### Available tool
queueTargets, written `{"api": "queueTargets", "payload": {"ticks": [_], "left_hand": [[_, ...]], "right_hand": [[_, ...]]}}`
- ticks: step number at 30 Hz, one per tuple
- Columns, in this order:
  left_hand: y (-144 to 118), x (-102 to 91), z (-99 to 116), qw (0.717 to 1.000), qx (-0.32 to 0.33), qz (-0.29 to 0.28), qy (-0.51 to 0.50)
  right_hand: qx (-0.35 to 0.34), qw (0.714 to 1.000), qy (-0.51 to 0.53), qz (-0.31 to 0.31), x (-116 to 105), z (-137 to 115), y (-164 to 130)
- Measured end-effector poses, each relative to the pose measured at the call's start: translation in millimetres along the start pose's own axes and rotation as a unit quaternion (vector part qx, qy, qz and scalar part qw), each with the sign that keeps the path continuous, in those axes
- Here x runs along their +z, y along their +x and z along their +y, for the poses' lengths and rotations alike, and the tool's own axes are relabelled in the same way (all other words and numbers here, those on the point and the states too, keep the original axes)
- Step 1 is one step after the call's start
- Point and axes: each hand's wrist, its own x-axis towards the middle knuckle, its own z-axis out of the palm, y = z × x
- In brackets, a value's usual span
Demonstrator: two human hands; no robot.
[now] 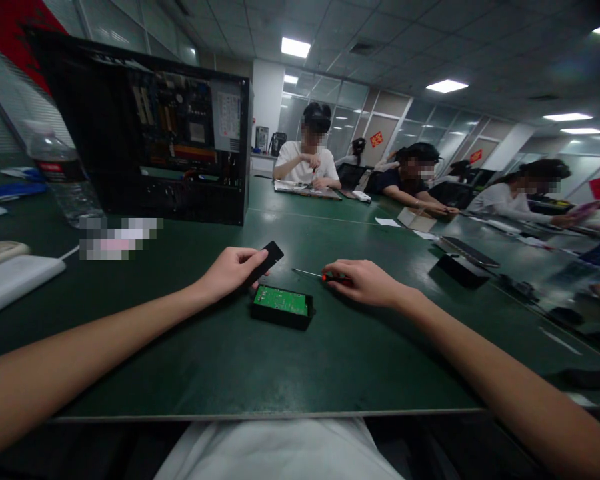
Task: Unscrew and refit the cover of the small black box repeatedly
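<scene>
My left hand (235,272) is closed around a flat black cover (266,259), held tilted above the table. Just below and to its right lies a black plastic box (283,321) with its top off, showing a green circuit board (281,300) inside. To the right of the box, my right hand (357,280) rests low over the table, its fingers wrapped round the red and black handle of a screwdriver (307,272). The thin metal shaft points left, toward the cover, without touching it.
An opened computer case (175,200) stands at the back left, beside a plastic bottle (70,180). A white power strip or adapter (20,283) lies at the left. Black parts (460,267) sit at the right. Several people work farther along the green table (205,373).
</scene>
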Motion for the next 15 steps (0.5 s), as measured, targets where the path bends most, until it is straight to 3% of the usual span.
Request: {"api": "queueTargets", "payload": {"ticks": [4, 7, 11, 15], "left_hand": [[2, -2.7, -1, 0.999, -0.004, -0.019, 0.030], [2, -5.1, -1, 0.990, 0.030, -0.020, 0.134], [3, -8.6, -6, 0.949, 0.077, -0.035, 0.303], [4, -11.2, -7, 0.935, 0.096, -0.032, 0.339]], "right_hand": [[0.002, 1.000, 0.001, -0.014, 0, -4, 1], [0.013, 1.000, 0.001, -0.015, -1, -7, 1], [0.015, 0.999, 0.021, 0.028, -1, -8, 1], [-0.011, 0.995, 0.065, 0.072, -3, -18, 1]]}}
